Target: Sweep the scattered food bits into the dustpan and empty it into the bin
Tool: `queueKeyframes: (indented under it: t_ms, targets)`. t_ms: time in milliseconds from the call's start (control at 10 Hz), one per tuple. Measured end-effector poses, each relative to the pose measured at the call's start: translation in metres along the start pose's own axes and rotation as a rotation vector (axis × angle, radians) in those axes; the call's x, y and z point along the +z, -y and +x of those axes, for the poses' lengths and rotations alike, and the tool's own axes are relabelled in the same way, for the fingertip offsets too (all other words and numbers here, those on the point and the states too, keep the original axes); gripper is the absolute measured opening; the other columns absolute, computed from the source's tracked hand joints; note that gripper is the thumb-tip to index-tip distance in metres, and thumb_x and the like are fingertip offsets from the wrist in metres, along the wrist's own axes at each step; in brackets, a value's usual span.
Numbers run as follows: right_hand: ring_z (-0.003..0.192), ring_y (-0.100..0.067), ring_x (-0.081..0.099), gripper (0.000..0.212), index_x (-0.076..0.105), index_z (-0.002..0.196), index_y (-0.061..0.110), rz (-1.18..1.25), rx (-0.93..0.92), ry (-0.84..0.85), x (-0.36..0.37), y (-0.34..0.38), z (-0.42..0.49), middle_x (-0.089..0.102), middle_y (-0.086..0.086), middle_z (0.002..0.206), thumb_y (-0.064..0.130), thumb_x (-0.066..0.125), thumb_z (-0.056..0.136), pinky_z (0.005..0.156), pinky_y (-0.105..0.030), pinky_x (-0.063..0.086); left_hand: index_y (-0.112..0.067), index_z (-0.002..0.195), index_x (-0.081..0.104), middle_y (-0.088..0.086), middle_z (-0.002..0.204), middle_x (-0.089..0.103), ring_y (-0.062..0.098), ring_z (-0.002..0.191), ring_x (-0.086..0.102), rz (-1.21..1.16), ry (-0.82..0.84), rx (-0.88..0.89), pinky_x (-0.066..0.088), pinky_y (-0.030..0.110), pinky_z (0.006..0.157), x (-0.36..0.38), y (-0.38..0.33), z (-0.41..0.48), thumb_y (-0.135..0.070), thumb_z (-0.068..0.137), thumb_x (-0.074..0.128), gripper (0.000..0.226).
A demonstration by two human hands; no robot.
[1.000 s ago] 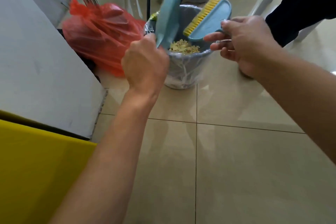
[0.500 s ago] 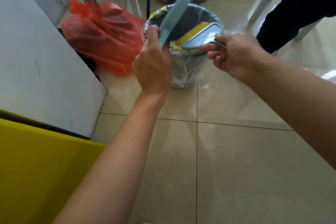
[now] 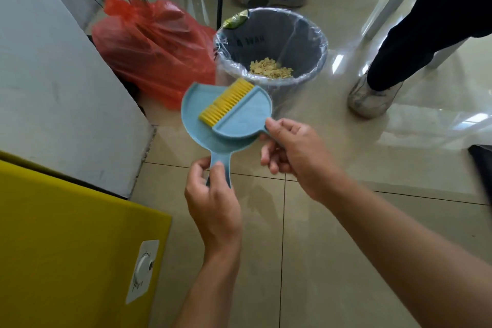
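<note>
Your left hand (image 3: pixel 215 210) gripped the dustpan (image 3: pixel 194 112) handle at 6 o'clock, right hand (image 3: pixel 295 154) pinching the brush (image 3: pixel 226 102); the bin (image 3: pixel 292 40) lay at 1 o'clock.

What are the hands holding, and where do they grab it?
The left hand grips the blue dustpan by its handle. The right hand pinches the yellow-bristled brush by its short handle.

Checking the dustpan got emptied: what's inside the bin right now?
Pale food bits lie at the bottom of the lined bin; its near wall hides the rest of the bottom.
</note>
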State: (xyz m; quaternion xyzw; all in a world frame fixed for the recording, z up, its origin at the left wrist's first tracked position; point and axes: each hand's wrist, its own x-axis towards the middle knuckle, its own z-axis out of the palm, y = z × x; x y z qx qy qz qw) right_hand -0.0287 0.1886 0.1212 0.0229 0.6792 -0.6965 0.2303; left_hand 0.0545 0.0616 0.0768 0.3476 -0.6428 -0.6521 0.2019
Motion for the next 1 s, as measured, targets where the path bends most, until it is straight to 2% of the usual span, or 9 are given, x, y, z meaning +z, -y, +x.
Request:
queueKeyframes:
  t_ms: [100, 200, 300, 400, 500, 600, 700, 800, 1000]
  targets:
    - [0.042, -0.016, 0.051, 0.036, 0.062, 0.087, 0.010, -0.106, 0.125, -0.032, 0.004, -0.028, -0.005, 0.065, -0.009, 0.059, 0.042, 0.054, 0.101, 0.044, -0.028, 0.038, -0.026, 0.076, 0.061, 0.003, 0.063, 0.051, 0.024, 0.060, 0.047, 0.079, 0.048, -0.074, 0.039, 0.045, 0.054, -0.009, 0.033, -0.005, -0.038, 0.085, 0.053, 0.017]
    - [0.041, -0.011, 0.047, 0.038, 0.064, 0.084, 0.012, -0.151, 0.342, -0.126, 0.005, -0.062, -0.011, 0.060, -0.001, 0.054, 0.046, 0.055, 0.099, 0.041, -0.022, 0.037, -0.016, 0.078, 0.060, 0.013, 0.067, 0.055, 0.012, 0.055, 0.046, 0.202, 0.150, -0.124, 0.039, 0.034, 0.054, -0.006, 0.066, 0.000, -0.036, 0.089, 0.053, 0.024]
    - [0.041, -0.008, 0.038, 0.034, 0.065, 0.092, 0.013, -0.029, 0.539, -0.223, 0.007, -0.095, -0.012, 0.049, 0.005, 0.052, 0.044, 0.054, 0.100, 0.039, -0.020, 0.028, -0.003, 0.074, 0.049, 0.007, 0.061, 0.043, 0.017, 0.057, 0.039, 0.226, 0.259, -0.211, 0.032, 0.034, 0.056, 0.008, 0.094, 0.012, -0.025, 0.094, 0.055, 0.030]
    - [0.036, -0.007, 0.029, 0.033, 0.068, 0.098, 0.011, 0.011, 0.582, -0.326, 0.006, -0.114, -0.002, 0.042, 0.006, 0.049, 0.038, 0.050, 0.103, 0.036, -0.018, 0.022, 0.002, 0.077, 0.048, 0.007, 0.065, 0.044, 0.020, 0.060, 0.039, 0.250, 0.323, -0.251, 0.031, 0.033, 0.055, 0.026, 0.114, 0.022, -0.022, 0.095, 0.053, 0.031]
    - [0.037, -0.008, 0.026, 0.030, 0.069, 0.107, 0.013, -0.016, 0.597, -0.343, 0.006, -0.119, 0.013, 0.039, 0.003, 0.055, 0.035, 0.049, 0.104, 0.035, -0.020, 0.021, -0.008, 0.073, 0.052, 0.001, 0.062, 0.051, 0.017, 0.055, 0.045, 0.251, 0.324, -0.297, 0.038, 0.024, 0.048, 0.034, 0.129, 0.030, -0.022, 0.097, 0.051, 0.028]
    - [0.043, -0.009, 0.026, 0.030, 0.067, 0.117, 0.009, 0.012, 0.582, -0.334, 0.006, -0.122, 0.025, 0.035, 0.001, 0.059, 0.029, 0.049, 0.105, 0.040, -0.023, 0.020, -0.017, 0.077, 0.057, -0.002, 0.063, 0.058, 0.016, 0.056, 0.052, 0.235, 0.343, -0.323, 0.044, 0.030, 0.056, 0.039, 0.136, 0.035, -0.025, 0.099, 0.052, 0.024]
    - [0.048, -0.010, 0.030, 0.026, 0.066, 0.124, 0.014, 0.047, 0.541, -0.367, 0.003, -0.123, 0.033, 0.041, 0.000, 0.062, 0.021, 0.049, 0.105, 0.047, -0.026, 0.026, -0.016, 0.097, 0.061, 0.002, 0.072, 0.068, 0.017, 0.059, 0.058, 0.261, 0.362, -0.322, 0.046, 0.031, 0.056, 0.042, 0.138, 0.040, -0.034, 0.101, 0.055, 0.020]
    - [0.052, -0.011, 0.036, 0.024, 0.067, 0.121, 0.015, 0.051, 0.484, -0.388, -0.004, -0.131, 0.030, 0.048, 0.000, 0.066, 0.023, 0.058, 0.101, 0.048, -0.025, 0.032, -0.015, 0.106, 0.055, 0.005, 0.080, 0.074, 0.010, 0.045, 0.055, 0.246, 0.365, -0.346, 0.045, 0.024, 0.041, 0.042, 0.137, 0.042, -0.036, 0.103, 0.056, 0.021]
    - [0.053, -0.008, 0.059, 0.018, 0.072, 0.107, 0.015, -0.279, 0.373, -0.497, -0.018, -0.160, -0.033, 0.069, -0.001, 0.076, 0.027, 0.061, 0.098, 0.051, -0.018, 0.044, -0.018, 0.096, 0.053, 0.010, 0.072, 0.073, 0.010, 0.041, 0.062, 0.172, 0.121, -0.369, 0.051, 0.023, 0.040, 0.031, 0.136, 0.022, -0.051, 0.100, 0.054, 0.034]
